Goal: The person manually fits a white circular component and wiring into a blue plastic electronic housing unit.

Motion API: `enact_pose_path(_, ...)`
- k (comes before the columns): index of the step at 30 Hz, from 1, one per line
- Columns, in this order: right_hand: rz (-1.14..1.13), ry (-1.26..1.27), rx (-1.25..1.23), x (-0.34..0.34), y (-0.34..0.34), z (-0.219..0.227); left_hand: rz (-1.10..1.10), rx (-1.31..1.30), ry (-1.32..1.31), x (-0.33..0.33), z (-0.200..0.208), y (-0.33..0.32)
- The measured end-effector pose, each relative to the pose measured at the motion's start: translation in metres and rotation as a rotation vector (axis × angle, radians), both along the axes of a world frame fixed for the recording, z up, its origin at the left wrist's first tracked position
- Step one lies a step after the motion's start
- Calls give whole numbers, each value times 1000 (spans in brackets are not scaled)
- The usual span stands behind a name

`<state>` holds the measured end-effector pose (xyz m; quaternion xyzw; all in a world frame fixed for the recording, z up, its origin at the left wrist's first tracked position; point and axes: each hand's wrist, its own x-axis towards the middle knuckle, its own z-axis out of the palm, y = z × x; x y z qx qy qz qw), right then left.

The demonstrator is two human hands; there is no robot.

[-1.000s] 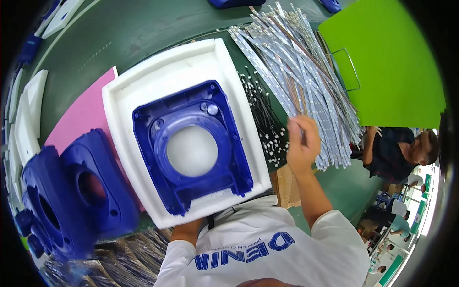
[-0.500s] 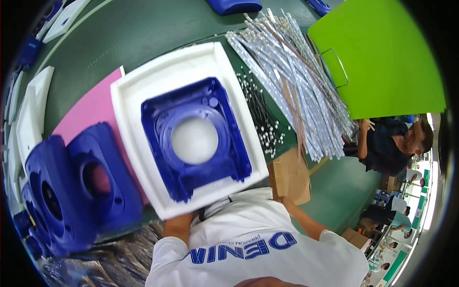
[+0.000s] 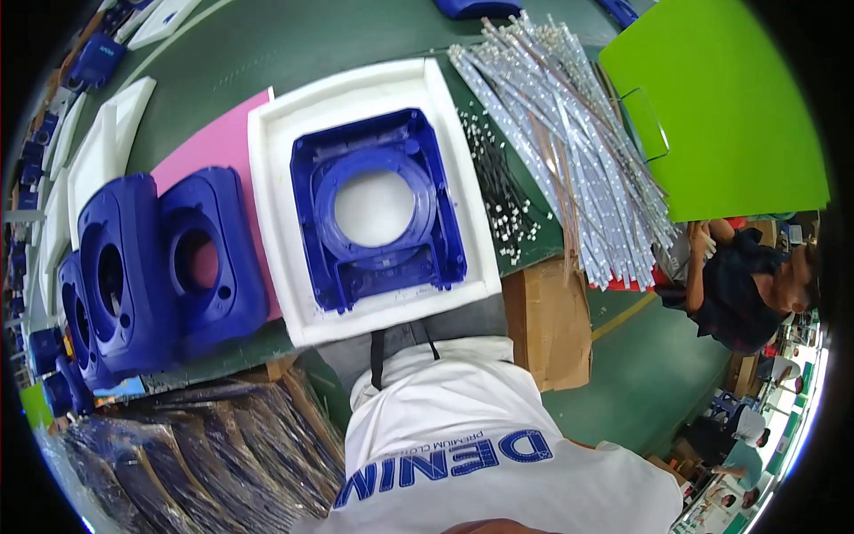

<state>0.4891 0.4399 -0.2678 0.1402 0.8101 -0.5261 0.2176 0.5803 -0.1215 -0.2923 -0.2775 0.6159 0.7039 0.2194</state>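
Neither of my hands is in view; only the white shirt [image 3: 480, 400] and its sleeves show at the bottom. A dark blue plastic housing [image 3: 325, 231] lies with its hollow side up, a large round hole in its middle. Under it is a shallow white foam tray [image 3: 271, 196] at the near edge of the table. Left of the tray, several more blue housings [image 3: 209, 311] stand on edge, leaning near one another. To its right lies a bunch of thin black cables with white connectors [image 3: 503, 191].
Many silvery LED strips [image 3: 569, 160] lie piled beyond the cables. A bright green board [image 3: 721, 116] with a wire handle stands at the right, a co-worker [image 3: 743, 285] beside it. A cardboard box [image 3: 551, 329] sits below the table edge; plastic-wrapped goods [image 3: 196, 454] lie at lower left.
My forearms have dropped out of sight. The view has shifted, so the tray, housings and strips appear higher and further right. The housing still lies in the tray.
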Motion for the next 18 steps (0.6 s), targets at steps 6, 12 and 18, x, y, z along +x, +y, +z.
enact_pose_path(6, 81, -104, -39, 36, 2, 25, -34, -86, -36, 96, 47, -2)
enact_pose_path(12, 145, -241, -67, 76, 16, 57, -92, -148, -112, 163, 121, 4)
enact_pose_path(18, 183, -336, -52, 95, 28, 90, -177, -159, -142, 195, 161, 9)
